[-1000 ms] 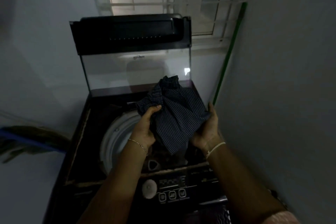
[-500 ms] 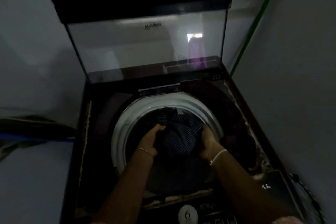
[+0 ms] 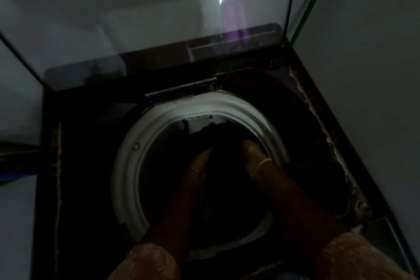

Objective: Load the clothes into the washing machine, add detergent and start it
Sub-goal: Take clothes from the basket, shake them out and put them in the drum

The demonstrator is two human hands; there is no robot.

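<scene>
The top-loading washing machine (image 3: 75, 166) stands open, its glass lid (image 3: 136, 18) raised at the back. A white ring (image 3: 127, 166) frames the dark drum. Both my arms reach down into the drum. My left hand (image 3: 201, 160) and my right hand (image 3: 253, 152) are on either side of a dark garment (image 3: 223, 141) deep inside. The fingers of both hands are lost in the darkness, so I cannot tell how they hold the cloth.
A white wall stands close on the right, with a green pipe (image 3: 311, 4) running up the corner. The machine's dark top frame (image 3: 341, 143) has a worn, crusted edge on the right. A white wall lies to the left.
My hands have carried the dark striped garment from above the machine down into the drum and now sit deeper inside. My head has moved closer over the opening.
</scene>
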